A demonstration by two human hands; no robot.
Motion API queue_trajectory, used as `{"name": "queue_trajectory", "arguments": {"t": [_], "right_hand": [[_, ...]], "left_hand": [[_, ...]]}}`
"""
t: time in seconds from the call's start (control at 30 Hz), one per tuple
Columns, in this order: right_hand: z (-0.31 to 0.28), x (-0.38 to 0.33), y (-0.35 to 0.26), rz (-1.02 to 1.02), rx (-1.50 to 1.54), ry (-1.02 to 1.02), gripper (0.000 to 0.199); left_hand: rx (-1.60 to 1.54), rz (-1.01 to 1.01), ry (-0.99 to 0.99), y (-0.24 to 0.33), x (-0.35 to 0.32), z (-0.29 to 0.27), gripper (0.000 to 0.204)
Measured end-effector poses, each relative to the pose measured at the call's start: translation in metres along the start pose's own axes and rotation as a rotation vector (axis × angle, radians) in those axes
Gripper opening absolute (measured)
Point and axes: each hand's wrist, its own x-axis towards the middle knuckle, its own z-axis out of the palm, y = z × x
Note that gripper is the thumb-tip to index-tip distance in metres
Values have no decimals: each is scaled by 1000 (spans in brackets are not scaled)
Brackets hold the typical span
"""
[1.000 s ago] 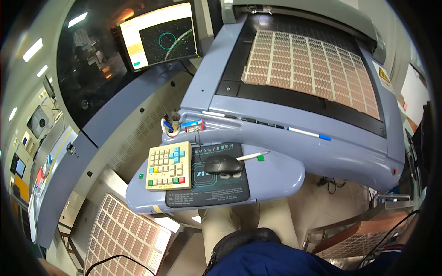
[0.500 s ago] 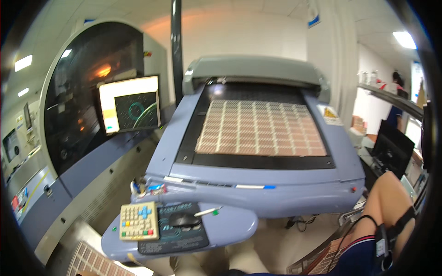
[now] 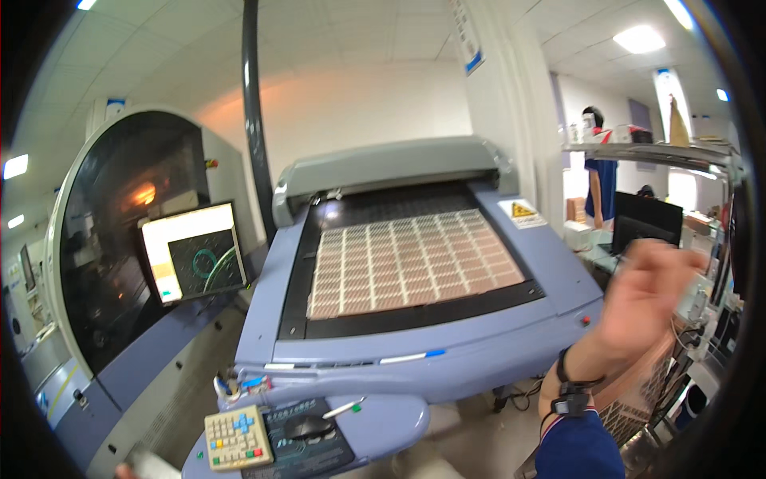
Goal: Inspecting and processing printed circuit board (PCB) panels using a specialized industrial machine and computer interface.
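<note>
white ceiling panels with bright lights span a workshop, and a large blue-grey machine [image 3: 415, 319] fills the middle of the view. on its dark bed lies a copper-coloured gridded panel [image 3: 411, 259], flat and well apart from either hand. a grey hood [image 3: 391, 168] closes the back of the bed, and a yellow warning sticker [image 3: 523, 211] sits on the right deck.

the right hand [image 3: 646, 299] is raised at the right side of the machine, blurred, its fingers loosely spread and holding nothing that can be made out. a dark wristband [image 3: 568, 391] and a blue sleeve [image 3: 578, 447] show below it. behind the hand stand a dark monitor [image 3: 645, 223] and a cluttered shelf [image 3: 638, 152], with another person [image 3: 597, 172] in blue farther back.

at the lower left edge only a sliver of the left hand [image 3: 126, 471] shows beside something pale and blurred; how its fingers stand cannot be told. nearby, on the machine's rounded front ledge, rest a cream keypad [image 3: 236, 437] with coloured keys, a black mouse [image 3: 307, 427] on a dark mat [image 3: 307, 443], and a white pen [image 3: 345, 409].

to the left, a lit screen [image 3: 195, 251] hangs before a round dark-windowed cabinet [image 3: 120, 239], and a black pole [image 3: 255, 120] rises to the ceiling.
</note>
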Motion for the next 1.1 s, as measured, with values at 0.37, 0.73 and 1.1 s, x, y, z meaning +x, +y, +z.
{"name": "queue_trajectory", "arguments": {"t": [0.37,0.73,1.1], "right_hand": [[-51,-359,114,937,-728,-1133,18],[-45,-404,140,730,-916,-1542,19],[-44,-348,100,1497,-810,-907,15]], "left_hand": [[628,-849,-597,-47,-106,-98,19],[1072,-1267,-824,-44,-167,-225,27],[1141,-1108,-1063,-30,-195,-243,32]]}}
